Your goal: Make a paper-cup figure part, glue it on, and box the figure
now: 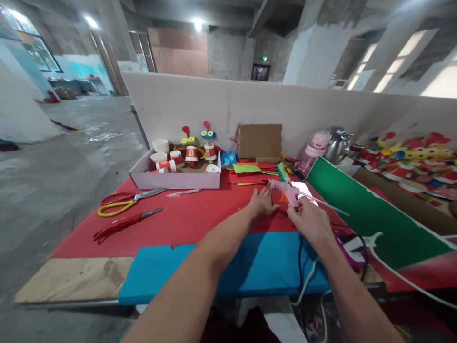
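My right hand (310, 219) is closed around a pink hot glue gun (290, 191), whose nozzle points left above the red tabletop (200, 214). A long translucent glue stick (333, 207) juts from the back of the gun. Just left of the nozzle, my left hand (262, 202) lies on the red surface with its fingers stretched out and thumb apart; nothing shows in it. Small orange scraps (283, 197) lie between the hands. Behind them are green and orange paper strips (246, 168).
At the left, a white box (174, 181) holds paper cups and two cup figures. Scissors (130, 201) and a red-handled tool (124, 224) lie before it. A green panel (367, 219), cables (403, 276) and several figures (421, 155) are on the right. A blue board (164, 271) lines the front edge.
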The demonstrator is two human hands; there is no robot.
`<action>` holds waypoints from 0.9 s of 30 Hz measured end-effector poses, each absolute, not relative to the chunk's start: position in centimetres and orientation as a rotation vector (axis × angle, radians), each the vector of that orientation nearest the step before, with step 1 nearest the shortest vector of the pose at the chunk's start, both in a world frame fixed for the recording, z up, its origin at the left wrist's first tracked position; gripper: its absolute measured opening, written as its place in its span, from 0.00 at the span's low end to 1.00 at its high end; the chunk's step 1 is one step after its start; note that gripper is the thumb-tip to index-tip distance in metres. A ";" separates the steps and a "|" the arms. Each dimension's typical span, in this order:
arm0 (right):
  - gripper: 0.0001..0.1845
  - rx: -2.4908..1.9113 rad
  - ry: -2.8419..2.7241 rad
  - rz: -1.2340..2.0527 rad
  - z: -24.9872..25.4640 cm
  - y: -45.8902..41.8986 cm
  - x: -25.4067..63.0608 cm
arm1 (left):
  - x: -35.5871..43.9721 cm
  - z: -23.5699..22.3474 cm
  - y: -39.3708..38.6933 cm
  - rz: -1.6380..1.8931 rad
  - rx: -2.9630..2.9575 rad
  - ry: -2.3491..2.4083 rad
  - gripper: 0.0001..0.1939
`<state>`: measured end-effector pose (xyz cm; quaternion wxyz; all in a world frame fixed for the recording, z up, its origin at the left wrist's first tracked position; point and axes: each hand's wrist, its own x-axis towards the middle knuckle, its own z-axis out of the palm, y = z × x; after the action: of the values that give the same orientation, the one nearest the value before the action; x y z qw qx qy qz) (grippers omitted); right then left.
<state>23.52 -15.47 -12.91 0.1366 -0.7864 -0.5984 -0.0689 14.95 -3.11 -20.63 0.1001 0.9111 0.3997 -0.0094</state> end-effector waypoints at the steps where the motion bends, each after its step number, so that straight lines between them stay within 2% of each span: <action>1: 0.09 -2.280 -1.729 -0.201 -13.0 -15.5 23.4 | 14.8 -20.7 -3.0 -0.040 2.687 1.187 0.35; 4: 0.08 -2.291 -1.721 -0.198 -13.2 -15.4 23.4 | 12.4 -20.5 -3.5 -0.080 2.724 1.072 0.33; 7: 0.09 -2.315 -1.759 -0.158 -13.7 -15.3 23.3 | 7.9 -19.7 -4.9 -0.056 2.824 0.908 0.26; 12: 0.10 -2.399 -1.802 -0.153 -14.7 -15.0 22.7 | -0.4 -19.1 -6.7 0.187 2.869 1.330 0.16; 16: 0.12 -2.446 -1.792 -0.103 -15.5 -14.9 21.8 | -4.6 -19.7 -6.7 0.308 2.727 1.648 0.20; 27: 0.23 -2.500 -1.801 0.072 -18.1 -13.9 20.5 | -5.4 -20.4 -6.6 0.306 2.651 1.636 0.13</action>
<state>20.45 -13.94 -18.05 0.0300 -0.8107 -0.5842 0.0234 -5.42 -6.59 -20.37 0.0058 0.8469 0.5226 0.0976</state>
